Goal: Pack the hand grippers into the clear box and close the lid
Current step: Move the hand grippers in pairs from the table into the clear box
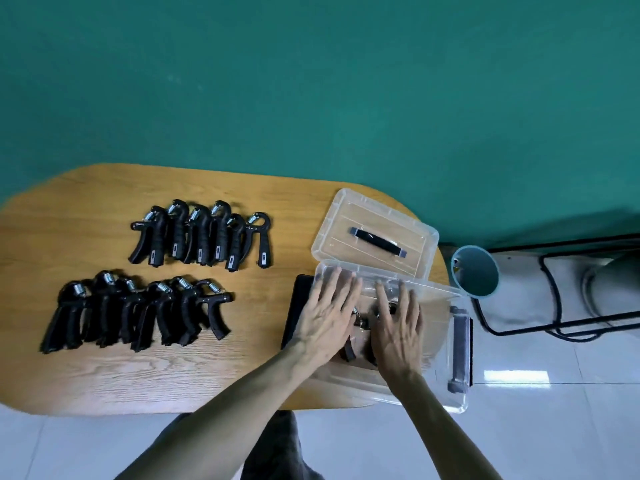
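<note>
Both hands are inside the clear box [446,344], side by side and palm down. Left hand [325,318] has its fingers straight and spread, reaching toward the far wall of the box; right hand [398,323] lies the same way, with straight fingers. They press or rest on the hand grippers in the box [362,322], but I cannot tell if any finger is curled around one, because the palms hide almost everything under them. Only a bit of metal spring and some dark handle ends show between and below the two hands, and how many pieces lie there cannot be counted.

This box is of transparent plastic, rectangular with rounded corners, and it stands at the right end of the table [86,382], with its right side past the table edge. A dark grey latch [462,348] sits on its right wall. A flat black object just beside its left wall is half covered by the left hand. The lid [332,233], also transparent, lies just behind the box, with a black handle [378,242] in its middle.

On the wooden oval table, well apart to the left, more black grippers with shiny coil springs lie in a far row [201,233] and a near row [138,311]. They overlap, so their outlines are hard to separate.
</note>
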The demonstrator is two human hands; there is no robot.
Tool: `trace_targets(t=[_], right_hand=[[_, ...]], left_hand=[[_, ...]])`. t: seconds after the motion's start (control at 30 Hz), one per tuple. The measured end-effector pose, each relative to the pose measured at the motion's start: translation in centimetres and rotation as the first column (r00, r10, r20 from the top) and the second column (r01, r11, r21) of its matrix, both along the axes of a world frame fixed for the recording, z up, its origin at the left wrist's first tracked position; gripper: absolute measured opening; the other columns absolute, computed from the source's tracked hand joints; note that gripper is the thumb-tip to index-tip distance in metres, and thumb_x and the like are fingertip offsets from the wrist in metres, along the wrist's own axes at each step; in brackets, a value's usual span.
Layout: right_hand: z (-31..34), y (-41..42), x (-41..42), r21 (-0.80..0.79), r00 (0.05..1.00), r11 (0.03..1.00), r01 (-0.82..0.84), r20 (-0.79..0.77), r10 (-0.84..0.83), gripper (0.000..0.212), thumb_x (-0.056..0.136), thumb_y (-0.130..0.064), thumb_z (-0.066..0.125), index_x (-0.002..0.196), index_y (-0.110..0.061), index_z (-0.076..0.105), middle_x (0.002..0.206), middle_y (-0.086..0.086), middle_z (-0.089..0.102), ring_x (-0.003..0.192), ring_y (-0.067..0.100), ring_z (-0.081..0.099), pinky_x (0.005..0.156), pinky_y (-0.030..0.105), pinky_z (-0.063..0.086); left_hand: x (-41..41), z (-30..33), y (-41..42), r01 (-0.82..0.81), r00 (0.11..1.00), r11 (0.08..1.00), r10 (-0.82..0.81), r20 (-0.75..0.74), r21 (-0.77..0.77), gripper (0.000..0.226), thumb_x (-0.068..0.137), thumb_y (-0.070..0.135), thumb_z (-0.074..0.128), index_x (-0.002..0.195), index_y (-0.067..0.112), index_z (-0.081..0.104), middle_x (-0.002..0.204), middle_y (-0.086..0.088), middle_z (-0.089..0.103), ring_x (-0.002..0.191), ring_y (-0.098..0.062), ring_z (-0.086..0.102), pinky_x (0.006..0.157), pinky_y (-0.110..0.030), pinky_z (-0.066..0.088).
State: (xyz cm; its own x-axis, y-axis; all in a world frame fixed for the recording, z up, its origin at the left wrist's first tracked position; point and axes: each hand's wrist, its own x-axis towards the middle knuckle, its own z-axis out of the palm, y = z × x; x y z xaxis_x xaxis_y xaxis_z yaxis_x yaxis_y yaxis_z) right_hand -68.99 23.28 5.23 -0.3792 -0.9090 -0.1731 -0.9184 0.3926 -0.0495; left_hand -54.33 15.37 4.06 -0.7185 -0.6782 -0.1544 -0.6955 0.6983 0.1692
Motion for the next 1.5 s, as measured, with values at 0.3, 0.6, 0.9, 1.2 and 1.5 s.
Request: trace_targets(t=[0.3,0.6,0.9,1.2,1.5], right_hand=[[3.0,-5.3,9.5,-0.066,0.994,0.992,-0.105,-0.048,0.102,0.061,0.103,-0.032,0.046,0.157,-0.025,0.020,0.161,0.021,0.020,0.146,0.043,0.024,0.115,0.057,0.028],[3.8,-12.1,23.2,-0.037,0.966,0.966,-0.257,-0.004,0.257,0.065,0.103,-0.039,0.040,0.159,-0.026,0.011,0.162,0.019,0.023,0.146,0.042,0.026,0.115,0.056,0.030],[0.1,-17.0,32.8,0.039,0.913,0.914,-0.403,0.083,0.399,0.063,0.103,-0.044,0.035,0.159,-0.028,0.012,0.163,0.017,0.019,0.144,0.042,0.029,0.109,0.059,0.037],[-6.1,-21.4,36.6,0.104,0.853,0.846,-0.522,0.079,0.517,0.063,0.104,-0.047,0.032,0.159,-0.031,0.006,0.165,0.016,0.010,0.146,0.041,0.024,0.111,0.059,0.035],[-10.8,-26.3,40.3,0.109,0.860,0.854,-0.510,0.078,0.504,0.062,0.101,-0.057,0.025,0.157,-0.037,0.009,0.166,0.013,0.000,0.149,0.045,0.013,0.116,0.064,0.024]], left_hand=[[10.5,3.1,-4.7,-0.206,0.975,0.977,0.209,-0.069,0.051,0.068,0.107,0.044,0.019,0.163,0.013,-0.006,0.169,-0.017,-0.011,0.157,-0.034,-0.003,0.126,-0.051,0.011],[26.1,3.1,-8.9,-0.430,0.903,0.901,0.429,0.031,0.050,0.068,0.108,0.045,0.016,0.161,0.012,-0.013,0.168,-0.016,-0.018,0.157,-0.032,-0.006,0.125,-0.050,0.007],[35.2,-0.7,-9.6,-0.628,0.778,0.767,0.614,0.133,0.130,0.070,0.108,0.048,0.012,0.160,0.013,-0.019,0.166,-0.015,-0.023,0.157,-0.032,-0.004,0.126,-0.052,0.011],[39.8,-6.3,-9.6,-0.735,0.676,0.656,0.688,0.264,0.171,0.071,0.106,0.052,0.005,0.153,0.016,-0.033,0.162,-0.015,-0.034,0.155,-0.034,-0.015,0.125,-0.055,0.009],[43.4,-11.1,-10.4,-0.852,0.518,0.468,0.820,0.246,0.235,0.068,0.105,0.059,0.007,0.151,0.035,-0.036,0.161,-0.012,-0.038,0.152,-0.041,-0.017,0.122,-0.062,-0.007]])
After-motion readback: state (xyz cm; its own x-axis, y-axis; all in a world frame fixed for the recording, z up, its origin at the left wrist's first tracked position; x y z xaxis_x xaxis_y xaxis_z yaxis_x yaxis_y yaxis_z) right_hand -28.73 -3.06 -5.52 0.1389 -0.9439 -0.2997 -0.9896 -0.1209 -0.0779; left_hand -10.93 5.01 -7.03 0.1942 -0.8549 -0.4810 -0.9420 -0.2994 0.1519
